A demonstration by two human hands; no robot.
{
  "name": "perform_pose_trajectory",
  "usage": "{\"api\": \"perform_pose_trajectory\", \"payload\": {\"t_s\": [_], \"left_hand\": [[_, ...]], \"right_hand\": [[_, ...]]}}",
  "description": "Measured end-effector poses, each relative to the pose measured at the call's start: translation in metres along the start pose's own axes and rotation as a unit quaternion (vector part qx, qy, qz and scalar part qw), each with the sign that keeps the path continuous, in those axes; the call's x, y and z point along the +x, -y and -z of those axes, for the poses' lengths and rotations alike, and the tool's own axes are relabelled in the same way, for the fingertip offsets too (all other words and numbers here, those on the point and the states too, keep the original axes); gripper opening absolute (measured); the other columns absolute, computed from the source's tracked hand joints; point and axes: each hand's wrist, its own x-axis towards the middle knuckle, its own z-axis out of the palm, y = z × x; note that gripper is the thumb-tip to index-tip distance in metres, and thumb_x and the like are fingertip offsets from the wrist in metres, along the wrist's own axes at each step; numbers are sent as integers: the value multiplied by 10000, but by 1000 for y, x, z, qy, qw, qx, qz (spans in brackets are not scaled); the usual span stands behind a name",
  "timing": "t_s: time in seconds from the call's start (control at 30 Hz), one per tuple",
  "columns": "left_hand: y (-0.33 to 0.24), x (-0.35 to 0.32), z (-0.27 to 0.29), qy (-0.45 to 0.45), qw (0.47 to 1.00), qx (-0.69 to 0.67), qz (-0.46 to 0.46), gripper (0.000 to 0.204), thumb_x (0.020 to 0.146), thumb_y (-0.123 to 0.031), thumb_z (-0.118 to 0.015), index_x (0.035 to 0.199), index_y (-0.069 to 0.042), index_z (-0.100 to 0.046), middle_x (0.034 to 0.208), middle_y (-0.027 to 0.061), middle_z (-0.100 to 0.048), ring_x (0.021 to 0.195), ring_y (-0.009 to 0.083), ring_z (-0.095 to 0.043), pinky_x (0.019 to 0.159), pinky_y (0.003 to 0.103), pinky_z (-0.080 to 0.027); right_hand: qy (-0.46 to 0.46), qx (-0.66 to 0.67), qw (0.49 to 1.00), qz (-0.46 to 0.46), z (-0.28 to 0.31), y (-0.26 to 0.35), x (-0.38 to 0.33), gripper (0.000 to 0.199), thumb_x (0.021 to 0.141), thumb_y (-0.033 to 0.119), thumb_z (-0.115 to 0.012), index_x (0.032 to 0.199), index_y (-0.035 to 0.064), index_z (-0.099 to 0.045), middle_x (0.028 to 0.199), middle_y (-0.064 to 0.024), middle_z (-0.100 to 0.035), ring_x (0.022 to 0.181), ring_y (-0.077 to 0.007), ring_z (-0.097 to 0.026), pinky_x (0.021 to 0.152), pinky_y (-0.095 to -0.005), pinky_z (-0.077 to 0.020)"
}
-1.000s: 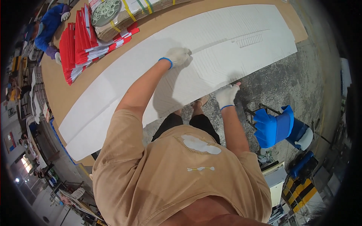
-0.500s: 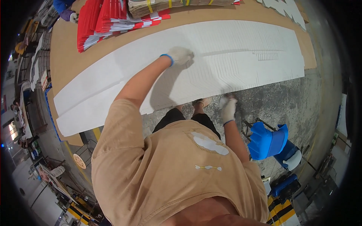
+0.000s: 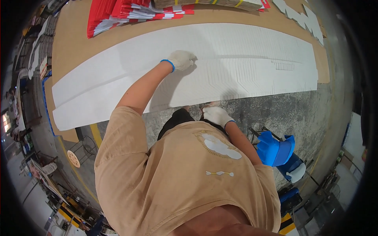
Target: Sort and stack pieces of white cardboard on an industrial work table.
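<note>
A long spread of overlapping white cardboard sheets [image 3: 130, 84] lies fanned across the table before me, their cut edges showing as many fine lines on the right. My left hand [image 3: 182, 60], in a white knit glove with a blue cuff, rests on the middle of the spread. Its fingers are curled, and what they hold, if anything, is hidden. Close to my dark shorts [image 3: 176, 121], off the table's near edge, is my right hand [image 3: 216, 115], gloved too. Its fingers are closed, and I cannot make out what is in them.
Red-and-white folded cardboard pieces [image 3: 106, 17] and a strapped brown cardboard bundle [image 3: 212, 3] sit at the far side of the brown tabletop [image 3: 73, 51]. White cut-out sheets [image 3: 301, 19] lie at far right. A blue-covered stool [image 3: 275, 149] stands on the floor to my right.
My right hand has swung left, from beside the table's near edge to in front of my shorts. My left hand has shifted slightly left on the sheets. The whole view has tilted a little.
</note>
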Motion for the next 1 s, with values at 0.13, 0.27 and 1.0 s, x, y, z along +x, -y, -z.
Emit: {"api": "perform_pose_trajectory", "payload": {"t_s": [0.13,0.27,1.0], "left_hand": [[13,-27,5,54,993,83,68,305,786,-219,-470,1016,-102,-631,960,164,-626,878,347,-593,782,435,-460],[24,-39,-12,2,995,31,94,303,787,-221,-468,1010,-103,-636,956,161,-627,877,339,-595,779,438,-462],[69,-129,8,-20,980,88,175,255,781,-212,-474,934,-92,-639,933,135,-632,854,328,-601,756,439,-471]], "right_hand": [[-46,190,977,84,-20,7,15,355,821,264,-455,1052,23,-578,1016,-173,-604,964,-311,-565,847,-384,-443],[78,-52,996,4,10,44,24,239,831,197,-447,928,25,-583,919,-177,-610,894,-302,-579,799,-367,-452],[384,-13,916,116,-19,149,91,440,799,277,-460,1150,11,-483,1095,-234,-550,1004,-370,-535,857,-433,-413]]}}
